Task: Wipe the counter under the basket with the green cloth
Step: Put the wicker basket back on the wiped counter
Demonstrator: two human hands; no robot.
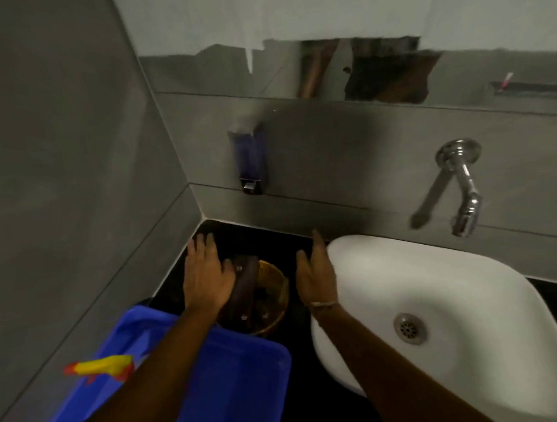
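A small round brown basket [271, 304] with a dark handle stands on the black counter [297, 342] in the corner, between a blue tub and the white basin. My left hand [208, 275] lies flat over the basket's left side and handle, fingers spread toward the wall. My right hand [315, 270] hovers edge-on just right of the basket, fingers straight and empty, close to the basin's rim. No green cloth shows in this view.
A blue plastic tub [234, 384] sits at the front left with a yellow and red object [100, 367] at its edge. The white basin [437, 315] fills the right. On the grey wall hang a soap dispenser [250, 159] and a chrome tap [463, 188].
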